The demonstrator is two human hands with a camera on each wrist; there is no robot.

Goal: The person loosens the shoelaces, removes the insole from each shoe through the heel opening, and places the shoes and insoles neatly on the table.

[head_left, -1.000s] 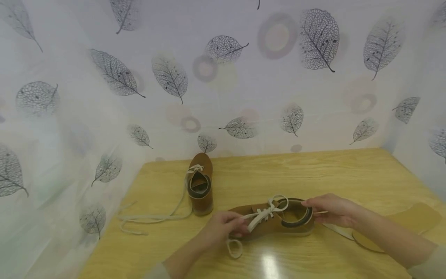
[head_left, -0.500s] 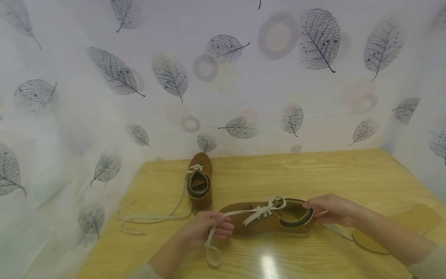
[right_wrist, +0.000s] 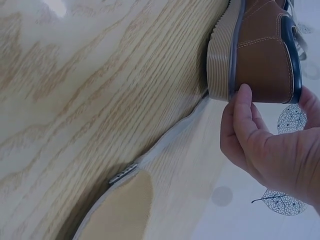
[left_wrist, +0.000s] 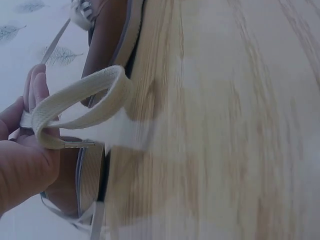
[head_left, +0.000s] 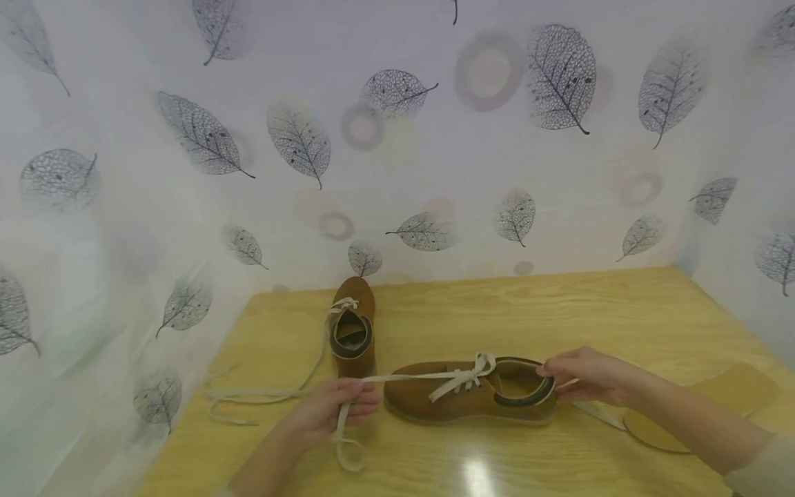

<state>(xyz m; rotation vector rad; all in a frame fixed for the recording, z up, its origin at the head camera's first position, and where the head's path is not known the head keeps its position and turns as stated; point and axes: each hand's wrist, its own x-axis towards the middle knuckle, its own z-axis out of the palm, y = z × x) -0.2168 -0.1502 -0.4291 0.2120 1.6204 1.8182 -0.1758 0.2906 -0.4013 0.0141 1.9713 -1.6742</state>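
Observation:
A brown lace-up shoe lies sideways across the table, toe to the left, its cream lace knotted with a small loop standing up. My right hand grips its heel, thumb at the dark collar and fingers against the back, as the right wrist view confirms. My left hand, left of the toe, pinches one shoelace, stretched straight from the knot. In the left wrist view the lace's free end curls beyond the fingers and finishes in a narrow tip.
A second brown shoe points away behind my left hand, its long lace trailing left. At right, partly behind my right forearm, lies a tan insole-shaped piece. A pale lace with a metal-like tip reaches its edge. Leaf-patterned sheeting borders the wooden table.
My left hand has moved left with the lace, drawing it out straight, and the loop at the knot has shrunk. My right hand has stayed at the heel.

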